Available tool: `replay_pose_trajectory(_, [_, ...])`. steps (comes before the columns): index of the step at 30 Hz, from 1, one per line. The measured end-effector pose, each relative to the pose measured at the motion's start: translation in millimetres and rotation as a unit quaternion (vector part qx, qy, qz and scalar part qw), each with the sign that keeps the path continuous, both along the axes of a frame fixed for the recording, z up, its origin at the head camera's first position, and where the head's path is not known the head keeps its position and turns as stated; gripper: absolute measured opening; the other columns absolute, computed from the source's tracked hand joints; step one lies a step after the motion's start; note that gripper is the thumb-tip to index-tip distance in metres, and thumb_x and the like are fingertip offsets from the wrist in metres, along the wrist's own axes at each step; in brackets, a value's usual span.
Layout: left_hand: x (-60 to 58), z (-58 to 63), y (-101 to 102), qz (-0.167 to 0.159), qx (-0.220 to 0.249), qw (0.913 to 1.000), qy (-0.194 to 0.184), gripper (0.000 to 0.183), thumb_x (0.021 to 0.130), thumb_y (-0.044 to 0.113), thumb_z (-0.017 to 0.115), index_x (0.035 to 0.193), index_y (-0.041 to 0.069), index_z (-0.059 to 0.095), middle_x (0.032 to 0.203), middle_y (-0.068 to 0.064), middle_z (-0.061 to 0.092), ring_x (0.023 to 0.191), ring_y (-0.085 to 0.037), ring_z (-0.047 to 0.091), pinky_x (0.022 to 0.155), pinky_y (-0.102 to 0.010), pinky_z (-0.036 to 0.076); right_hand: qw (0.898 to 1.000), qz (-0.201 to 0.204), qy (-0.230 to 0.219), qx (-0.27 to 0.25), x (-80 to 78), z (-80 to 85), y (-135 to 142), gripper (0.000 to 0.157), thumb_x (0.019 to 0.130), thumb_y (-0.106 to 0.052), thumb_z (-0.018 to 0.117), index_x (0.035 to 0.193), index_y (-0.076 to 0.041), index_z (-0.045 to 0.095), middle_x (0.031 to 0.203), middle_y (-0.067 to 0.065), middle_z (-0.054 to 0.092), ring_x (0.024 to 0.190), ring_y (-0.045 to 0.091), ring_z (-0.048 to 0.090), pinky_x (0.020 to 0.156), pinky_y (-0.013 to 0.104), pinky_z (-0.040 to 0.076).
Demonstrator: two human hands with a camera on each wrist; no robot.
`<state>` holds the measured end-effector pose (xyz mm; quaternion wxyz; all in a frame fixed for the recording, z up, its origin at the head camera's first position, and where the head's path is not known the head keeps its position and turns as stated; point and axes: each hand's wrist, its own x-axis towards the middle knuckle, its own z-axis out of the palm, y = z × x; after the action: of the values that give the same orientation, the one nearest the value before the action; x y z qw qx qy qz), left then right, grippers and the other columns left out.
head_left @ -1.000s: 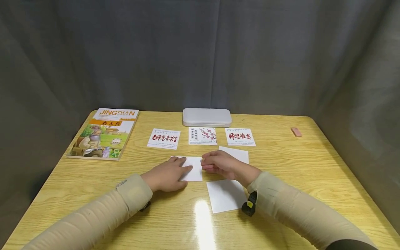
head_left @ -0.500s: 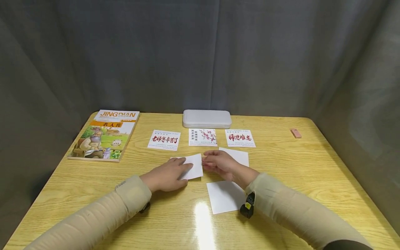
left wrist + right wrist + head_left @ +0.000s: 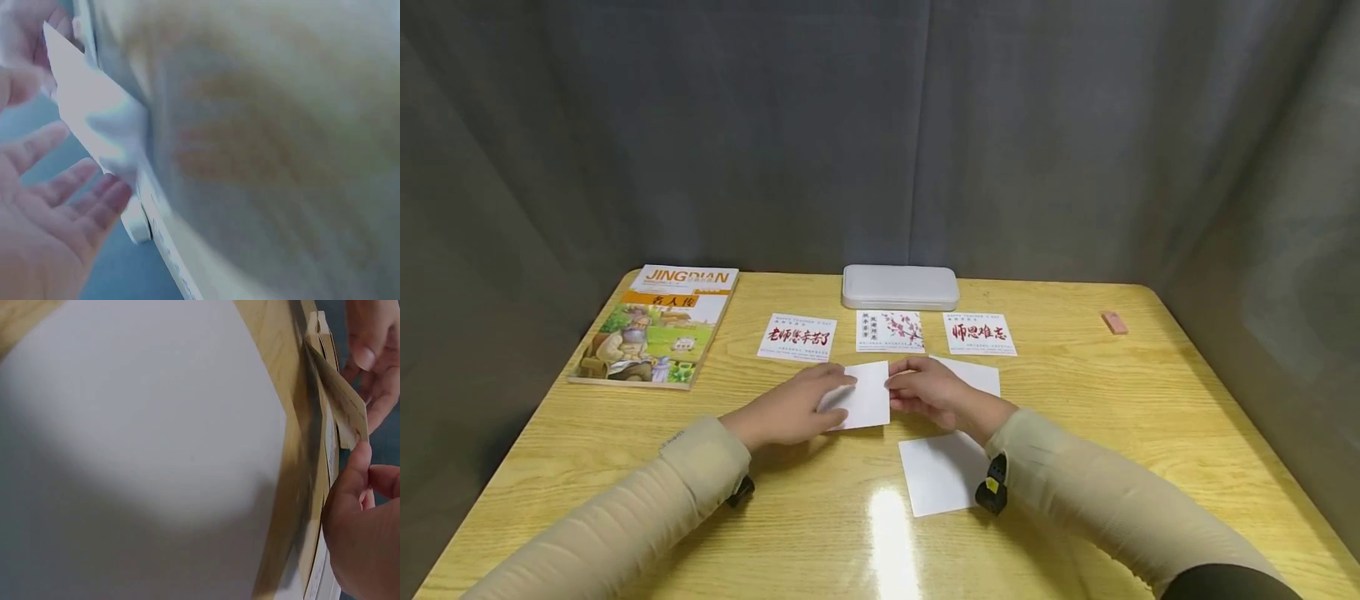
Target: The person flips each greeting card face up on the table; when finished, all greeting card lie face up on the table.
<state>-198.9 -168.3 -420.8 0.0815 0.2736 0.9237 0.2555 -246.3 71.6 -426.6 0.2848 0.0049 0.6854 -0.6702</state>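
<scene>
A white card (image 3: 867,402), blank side up, is raised off the table at its right side in the head view. My right hand (image 3: 942,393) pinches that right edge between thumb and fingertips. On the opposite side, my left hand (image 3: 790,406) touches the card with its fingers spread and fairly straight. Faint print shows on the underside of the card (image 3: 344,403) in the right wrist view. Beneath and beside my right wrist lie a blank white card (image 3: 942,477) nearer me and another blank card (image 3: 979,377) farther off, partly hidden by the hand.
A row holds a left printed card (image 3: 796,337), a middle blossom card (image 3: 890,331) and a right printed card (image 3: 979,334). Behind them stands a white case (image 3: 900,287). A book (image 3: 655,329) lies far left, a pink eraser (image 3: 1114,322) far right.
My right hand has lifted the card's right side off the table. My left hand has shifted slightly back to the left, its fingers now at the card's left side.
</scene>
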Motion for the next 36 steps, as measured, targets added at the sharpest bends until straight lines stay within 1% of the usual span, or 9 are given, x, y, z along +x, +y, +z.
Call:
replay_pose_trajectory(5, [-12.4,4.1,-10,0.111,0.115,0.9871,0.005,0.047,0.100,0.014,0.060,0.141,-0.007,0.054,0.138,-0.024,0.054,0.123,-0.039,0.056,0.104,-0.053,0.048,1.000,-0.005,0.022,-0.021,-5.5,5.4,9,0.014,0.101,0.005,0.054,0.115,0.005,0.054,0.088,0.007,0.060,0.070,0.011,0.063,0.068,0.020,0.057])
replay_pose_trajectory(7, [-16.0,3.9,-13,0.159,0.162,0.9733,-0.037,0.049,0.101,0.014,0.059,0.143,-0.009,0.050,0.132,-0.024,0.055,0.118,-0.037,0.058,0.097,-0.049,0.051,0.999,-0.010,0.027,-0.030,-7.1,7.1,12,0.014,0.102,0.005,0.054,0.116,0.004,0.053,0.089,0.007,0.060,0.069,0.011,0.063,0.069,0.021,0.057])
replay_pose_trajectory(10, [-18.9,2.3,-14,0.194,0.233,0.9443,-0.128,0.051,0.104,0.015,0.053,0.146,-0.013,0.044,0.131,-0.026,0.056,0.115,-0.037,0.059,0.096,-0.047,0.052,0.999,-0.017,0.031,-0.038,-8.5,8.9,16,0.014,0.103,0.004,0.054,0.117,0.003,0.052,0.091,0.008,0.059,0.070,0.012,0.063,0.069,0.021,0.057])
replay_pose_trajectory(13, [-19.1,1.3,-14,0.199,0.283,0.9161,-0.203,0.050,0.107,0.015,0.049,0.147,-0.015,0.043,0.135,-0.029,0.055,0.114,-0.037,0.060,0.097,-0.045,0.053,0.999,-0.018,0.034,-0.039,-9.2,8.9,17,0.015,0.103,0.004,0.054,0.117,0.003,0.052,0.092,0.008,0.059,0.072,0.013,0.063,0.070,0.021,0.057])
replay_pose_trajectory(18, [-20.2,0.7,-11,0.203,0.329,0.8909,-0.238,0.047,0.108,0.012,0.047,0.145,-0.017,0.044,0.135,-0.030,0.056,0.108,-0.029,0.061,0.097,-0.041,0.054,0.999,-0.018,0.039,-0.033,-9.7,7.2,18,0.015,0.103,0.003,0.055,0.117,0.004,0.052,0.093,0.008,0.059,0.073,0.013,0.063,0.071,0.022,0.057])
replay_pose_trajectory(21, [-21.5,0.8,-10,0.209,0.343,0.8823,-0.245,0.047,0.107,0.010,0.048,0.146,-0.015,0.044,0.137,-0.029,0.055,0.108,-0.026,0.060,0.098,-0.040,0.054,0.999,-0.017,0.036,-0.030,-10.5,7.0,19,0.011,0.104,0.002,0.054,0.114,0.004,0.054,0.095,0.008,0.059,0.074,0.012,0.063,0.071,0.021,0.057])
replay_pose_trajectory(25, [-21.1,2.8,-9,0.219,0.336,0.8823,-0.246,0.049,0.106,0.012,0.049,0.149,-0.011,0.043,0.140,-0.028,0.053,0.111,-0.029,0.059,0.097,-0.041,0.052,0.999,0.001,0.036,-0.024,-12.4,7.1,22,0.006,0.105,0.000,0.053,0.109,0.003,0.057,0.094,0.008,0.060,0.076,0.013,0.063,0.073,0.020,0.057])
replay_pose_trajectory(30, [-20.8,4.0,-8,0.228,0.341,0.8753,-0.255,0.048,0.106,0.013,0.050,0.149,-0.010,0.045,0.127,-0.022,0.058,0.105,-0.027,0.058,0.089,-0.037,0.053,0.999,0.019,0.047,-0.001,-13.6,5.8,25,0.005,0.106,-0.003,0.054,0.107,0.000,0.057,0.091,0.006,0.059,0.077,0.014,0.059,0.070,0.021,0.055])
replay_pose_trajectory(36, [-22.8,6.0,-6,0.223,0.390,0.8502,-0.274,0.048,0.105,0.008,0.050,0.147,-0.013,0.043,0.133,-0.024,0.057,0.103,-0.017,0.063,0.091,-0.029,0.054,0.999,0.025,0.041,0.007,-14.9,5.5,26,0.006,0.107,-0.005,0.052,0.110,0.000,0.054,0.088,0.006,0.062,0.075,0.013,0.059,0.066,0.022,0.052])
